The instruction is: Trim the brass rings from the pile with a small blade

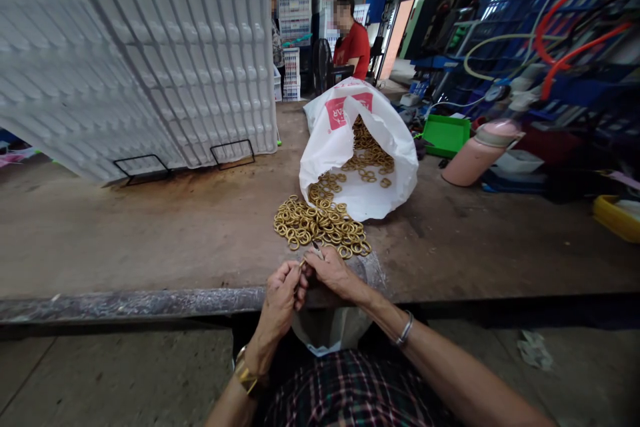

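Observation:
At the table's front edge my two hands meet. My left hand (284, 290) is closed, pinching a brass-coloured ring (302, 263) seen nearly edge-on. My right hand (331, 272) is closed around a small pale tool with a dark pointed tip (316, 249); its exact kind is too small to tell. Its fingertips are close to the ring in my left hand. Just beyond lies a heap of brass-coloured rings (320, 221), spilling from the mouth of a white plastic sack (367, 200) lying on its side. More rings show inside the sack.
White ribbed plastic trays (200, 67) stand at the left on black wire supports (233, 153). To the right are a pink bottle (467, 160), a green tray (447, 135) and a yellow container (616, 217). A person in red (354, 47) sits beyond the table (150, 240).

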Demonstrator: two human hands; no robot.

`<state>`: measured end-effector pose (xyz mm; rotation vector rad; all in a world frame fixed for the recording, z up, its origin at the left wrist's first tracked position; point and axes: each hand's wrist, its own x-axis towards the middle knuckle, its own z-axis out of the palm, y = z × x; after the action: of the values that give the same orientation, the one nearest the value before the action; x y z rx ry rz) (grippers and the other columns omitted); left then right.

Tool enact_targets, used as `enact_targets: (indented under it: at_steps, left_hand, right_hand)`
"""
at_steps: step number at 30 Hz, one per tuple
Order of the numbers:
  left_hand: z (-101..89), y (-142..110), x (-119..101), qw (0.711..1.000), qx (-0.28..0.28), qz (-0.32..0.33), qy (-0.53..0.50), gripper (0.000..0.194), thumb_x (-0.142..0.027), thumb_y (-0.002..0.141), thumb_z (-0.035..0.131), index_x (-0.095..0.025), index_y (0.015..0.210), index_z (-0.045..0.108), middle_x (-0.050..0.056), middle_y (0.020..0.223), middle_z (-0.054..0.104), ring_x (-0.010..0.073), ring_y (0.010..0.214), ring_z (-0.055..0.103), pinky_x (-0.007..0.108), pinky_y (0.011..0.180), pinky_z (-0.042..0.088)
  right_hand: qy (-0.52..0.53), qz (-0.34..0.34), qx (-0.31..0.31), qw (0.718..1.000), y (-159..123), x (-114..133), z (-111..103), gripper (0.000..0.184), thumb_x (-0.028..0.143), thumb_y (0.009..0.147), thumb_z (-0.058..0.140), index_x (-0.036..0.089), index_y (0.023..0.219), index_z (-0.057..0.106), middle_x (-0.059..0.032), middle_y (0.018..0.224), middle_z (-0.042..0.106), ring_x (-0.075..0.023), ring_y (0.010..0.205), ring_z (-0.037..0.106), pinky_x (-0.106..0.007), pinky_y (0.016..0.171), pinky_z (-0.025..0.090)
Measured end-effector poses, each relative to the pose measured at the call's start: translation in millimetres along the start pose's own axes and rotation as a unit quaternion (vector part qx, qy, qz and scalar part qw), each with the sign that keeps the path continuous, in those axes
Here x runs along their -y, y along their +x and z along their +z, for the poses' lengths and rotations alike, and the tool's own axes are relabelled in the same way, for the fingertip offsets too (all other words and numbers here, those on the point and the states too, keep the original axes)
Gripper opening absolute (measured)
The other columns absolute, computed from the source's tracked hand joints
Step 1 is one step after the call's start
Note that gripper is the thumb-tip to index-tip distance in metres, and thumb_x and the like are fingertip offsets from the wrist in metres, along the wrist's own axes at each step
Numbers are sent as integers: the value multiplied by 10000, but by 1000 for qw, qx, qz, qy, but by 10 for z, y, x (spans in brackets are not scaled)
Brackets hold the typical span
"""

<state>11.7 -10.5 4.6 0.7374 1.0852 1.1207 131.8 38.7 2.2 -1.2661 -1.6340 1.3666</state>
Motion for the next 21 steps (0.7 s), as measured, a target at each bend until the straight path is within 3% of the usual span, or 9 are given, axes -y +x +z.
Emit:
enact_targets:
  at_steps: [4,7,13,21]
  left_hand:
    - [-1,1,-6,1000,-2,-7,-8,340,-482,696,604,-162,743,500,-56,570,471,26,390,344,142,346,228]
    - [-8,12,10,1000,-25,1,-2,334,-476,696,610,-170,726,480,-59,566,479,27,389,351,137,342,231]
    - [-9,26,57,997,-50,23,53,364,-516,693,592,-169,690,483,-65,506,456,33,364,344,149,338,257]
    - [-14,8,90,992,-64,47,97,366,-529,713,561,-177,663,478,-70,472,435,38,352,339,151,337,258]
  right_hand:
    - [-36,-14,-9,999,26,-24,-14,292,236,807,388,158,547,497,17,528,535,-86,516,470,-193,523,349]
    - [-123,-40,-37,991,27,-63,-32,258,198,803,386,163,572,496,16,543,524,-92,524,464,-198,531,334]
    - [-360,-107,12,927,-55,-142,-34,152,140,756,424,176,719,568,-10,627,576,-119,570,467,-227,547,272]
    - [-445,-77,39,891,-47,-124,-11,237,122,726,415,175,878,589,-47,724,642,-145,608,535,-248,533,247]
